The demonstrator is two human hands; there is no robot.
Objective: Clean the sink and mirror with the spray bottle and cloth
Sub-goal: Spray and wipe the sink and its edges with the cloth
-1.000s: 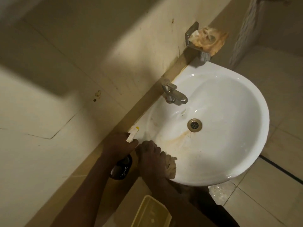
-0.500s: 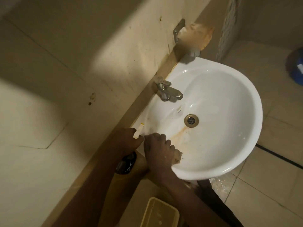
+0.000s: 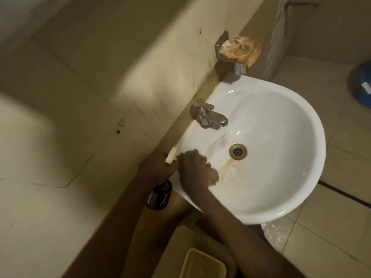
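White ceramic sink [image 3: 281, 157], fixed to the tiled wall, carries a rusty streak below its drain [image 3: 238, 153] and a metal tap [image 3: 210, 117] at the back. Right hand [image 3: 192, 173] curls around a beige cloth [image 3: 213, 176], pressing it on the basin's near-left slope. Left hand [image 3: 156, 169] grips a dark spray bottle [image 3: 160, 194] just beside the rim.

white sink [image 3: 281, 177], rust-orange streak [image 3: 226, 167], yellow tub [image 3: 200, 265]

The single head camera looks steeply down, close over the white sink [image 3: 281, 157], tilted, with the tiled wall [image 3: 80, 97] at left and the floor [image 3: 341, 237] at right.
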